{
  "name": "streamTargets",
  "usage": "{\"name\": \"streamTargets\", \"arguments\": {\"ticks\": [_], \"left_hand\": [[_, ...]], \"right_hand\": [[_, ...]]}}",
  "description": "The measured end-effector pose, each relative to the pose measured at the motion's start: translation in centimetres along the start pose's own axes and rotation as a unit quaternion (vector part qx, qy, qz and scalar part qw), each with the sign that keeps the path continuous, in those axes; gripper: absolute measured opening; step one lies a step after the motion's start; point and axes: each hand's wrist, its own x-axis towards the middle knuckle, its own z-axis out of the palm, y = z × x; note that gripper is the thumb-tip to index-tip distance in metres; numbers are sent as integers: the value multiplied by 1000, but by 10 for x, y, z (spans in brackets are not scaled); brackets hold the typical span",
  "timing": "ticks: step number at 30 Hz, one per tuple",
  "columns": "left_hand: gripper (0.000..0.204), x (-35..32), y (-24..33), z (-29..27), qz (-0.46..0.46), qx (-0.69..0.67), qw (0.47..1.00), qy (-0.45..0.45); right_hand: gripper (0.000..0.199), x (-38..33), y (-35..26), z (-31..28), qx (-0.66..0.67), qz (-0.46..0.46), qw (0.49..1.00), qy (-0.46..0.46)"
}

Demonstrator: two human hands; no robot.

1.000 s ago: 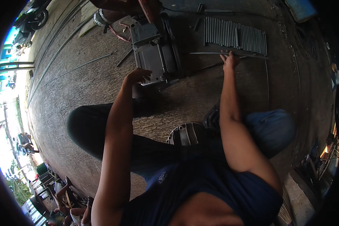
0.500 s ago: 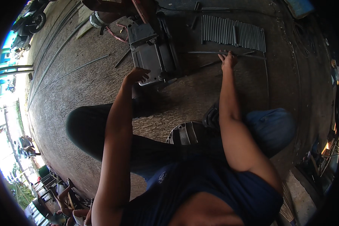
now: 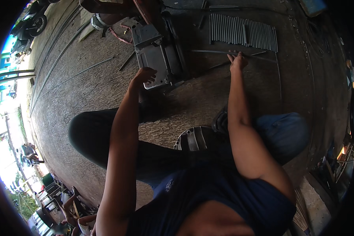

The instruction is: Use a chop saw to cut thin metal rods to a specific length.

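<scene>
Ahead and to the right, my right hand (image 3: 237, 62) pinches a long thin metal rod (image 3: 213, 51) between its fingers. The rod lies crosswise, just short of a neat row of short grey rods (image 3: 228, 30) on the ground. My left hand (image 3: 145, 76) is at the near left corner of a cut-off machine (image 3: 150, 59) with a flat metal base and a clamp screw. Its fingers are loosely bent and apart, with nothing seen in them. Whether the palm rests on the base, I cannot tell.
A round ribbed metal part (image 3: 192, 139) sits between my legs. Long rods (image 3: 72, 74) lie on the rough ground to the left, with a red cord (image 3: 120, 36) beside the machine. A broom (image 3: 301, 212) and motorcycles (image 3: 35, 25) stand at the edges.
The rod in my right hand has shifted a little to the left, and its left end has come up and away. My left hand has barely moved, its fingers slightly more bent.
</scene>
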Motion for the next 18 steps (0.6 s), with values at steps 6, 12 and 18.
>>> {"name": "streamTargets", "arguments": {"ticks": [6,12,18], "left_hand": [[35,4,24,8,94,10,995,29],[38,-2,45,20,78,-62,995,-27],[53,10,35,20,94,-262,958,-70]], "right_hand": [[30,-5,-12,11,26,-6,999,-43],[28,-12,6,41,65,47,993,-85],[17,-33,46,79,93,86,976,-178]]}}
